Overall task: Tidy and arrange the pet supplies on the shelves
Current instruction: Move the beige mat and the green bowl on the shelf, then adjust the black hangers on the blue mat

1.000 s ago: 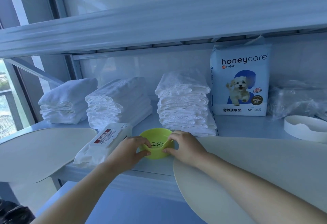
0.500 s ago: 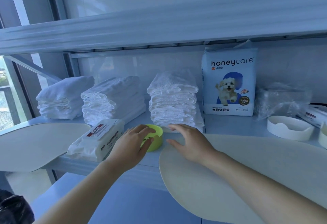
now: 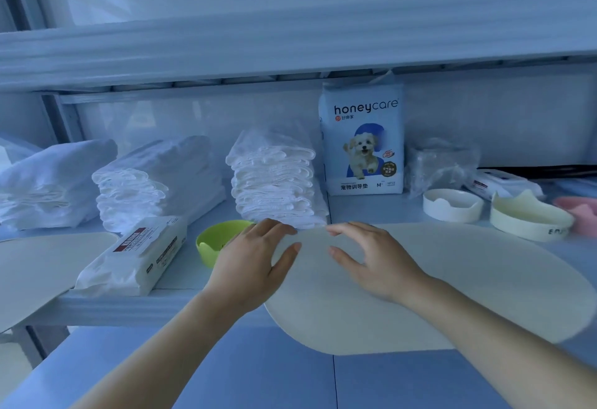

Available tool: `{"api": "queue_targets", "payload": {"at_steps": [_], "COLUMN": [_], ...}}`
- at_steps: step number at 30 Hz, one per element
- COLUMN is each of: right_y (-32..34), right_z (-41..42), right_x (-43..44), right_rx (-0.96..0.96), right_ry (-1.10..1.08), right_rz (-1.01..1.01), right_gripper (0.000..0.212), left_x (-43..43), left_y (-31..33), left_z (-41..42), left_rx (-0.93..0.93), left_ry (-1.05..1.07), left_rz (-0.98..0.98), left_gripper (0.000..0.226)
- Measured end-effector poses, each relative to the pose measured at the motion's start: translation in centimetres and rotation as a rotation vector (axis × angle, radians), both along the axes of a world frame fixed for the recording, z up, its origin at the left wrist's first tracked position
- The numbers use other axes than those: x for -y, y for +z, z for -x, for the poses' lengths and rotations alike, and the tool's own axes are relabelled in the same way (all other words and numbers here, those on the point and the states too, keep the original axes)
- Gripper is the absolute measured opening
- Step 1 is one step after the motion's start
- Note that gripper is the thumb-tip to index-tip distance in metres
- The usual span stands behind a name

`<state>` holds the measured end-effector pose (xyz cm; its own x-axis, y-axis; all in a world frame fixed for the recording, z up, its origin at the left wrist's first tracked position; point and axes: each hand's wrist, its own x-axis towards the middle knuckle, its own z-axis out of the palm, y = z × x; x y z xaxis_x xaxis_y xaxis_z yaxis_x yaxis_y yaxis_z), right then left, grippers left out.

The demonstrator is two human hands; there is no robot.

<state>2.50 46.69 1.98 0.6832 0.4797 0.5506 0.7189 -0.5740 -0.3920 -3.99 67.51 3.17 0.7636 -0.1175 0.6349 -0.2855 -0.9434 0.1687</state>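
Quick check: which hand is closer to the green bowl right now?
Left. The left hand is right beside the green bowl, covering its right rim in this view. The right hand rests further right on the cream mat, well apart from it.

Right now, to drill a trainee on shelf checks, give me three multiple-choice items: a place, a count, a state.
1. Where is the green bowl? A beside the wipes pack; B on the upper shelf; C on the floor.
2. How many stacks of white pads stand left of the honeycare bag? A one; B three; C five.
3. The honeycare bag is: A lying flat; B in a hand; C upright.
Key: A, it sits right of the pack; B, three in a row; C, it stands on its base.
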Motion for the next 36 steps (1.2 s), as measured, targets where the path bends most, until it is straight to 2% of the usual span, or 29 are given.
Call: {"api": "queue_targets", "payload": {"at_steps": [6, 16, 22, 30, 36], "right_y": [-0.6, -2.1, -3.3, -3.4, -3.3], "right_z": [3.6, 10.2, 12.9, 12.8, 10.6], "right_x": [2.2, 6.2, 9.4, 14.4, 20.5], "right_rx": [-0.034, -0.112, -0.162, -0.195, -0.173], "right_ry": [-0.123, -0.345, -0.478, -0.557, -0.559], "right_rz": [0.0, -0.049, -0.041, -0.054, -0.038], "right_gripper": [0.035, 0.03, 0.03, 0.028, 0.028], "left_x": [1.9, 6.0, 9.3, 13.5, 20.6], "left_y": [-0.1, -1.2, -2.4, -2.9, -3.0], "left_z": [1.2, 4.0, 4.3, 2.1, -0.2], "left_rx": [-0.034, -0.125, -0.17, -0.25, -0.244], "left_ry": [-0.109, -0.324, -0.381, -0.389, -0.405], "left_rz": [0.027, -0.028, -0.073, -0.131, -0.124], "left_gripper": [0.032, 0.032, 0.033, 0.033, 0.026]}}
